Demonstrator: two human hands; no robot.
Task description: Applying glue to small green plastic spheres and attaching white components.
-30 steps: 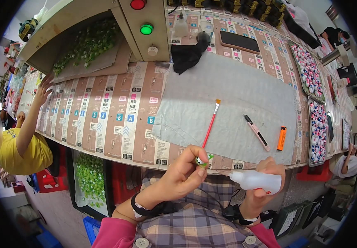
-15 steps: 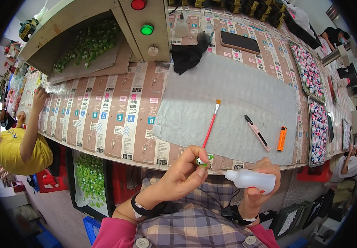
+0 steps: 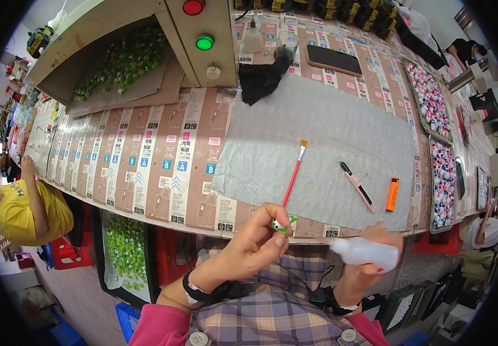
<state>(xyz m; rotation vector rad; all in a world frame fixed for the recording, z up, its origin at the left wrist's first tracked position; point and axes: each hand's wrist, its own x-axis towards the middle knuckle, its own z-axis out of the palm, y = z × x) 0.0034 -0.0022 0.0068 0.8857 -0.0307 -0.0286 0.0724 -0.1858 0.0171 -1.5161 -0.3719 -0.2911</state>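
Note:
Between the thumb and fingers of my left hand (image 3: 257,237) is a small green and white figurine (image 3: 282,224), partly covered by the fingertips. My right hand (image 3: 371,262) is wrapped round a white squeeze bottle (image 3: 367,254), which lies tilted on its side with its nozzle toward the left hand. The bottle is blurred by motion. Both hands are in front of the table's near edge. Just beyond my left hand a red-handled brush (image 3: 293,176) rests on a grey cloth (image 3: 318,127). Farther right on the cloth are a craft knife (image 3: 357,185) and an orange lighter (image 3: 393,194).
A metal machine (image 3: 203,63) with green pieces inside stands at the far left. A phone (image 3: 334,60), a black cloth (image 3: 261,79) and a clear bottle (image 3: 253,38) lie behind. Trays of coloured pieces (image 3: 443,184) line the right. A person in yellow (image 3: 32,210) sits at left.
My right hand has moved the squeeze bottle to the right, away from the figurine. My left hand has stayed nearly still. The person in yellow has drawn an arm back from the table.

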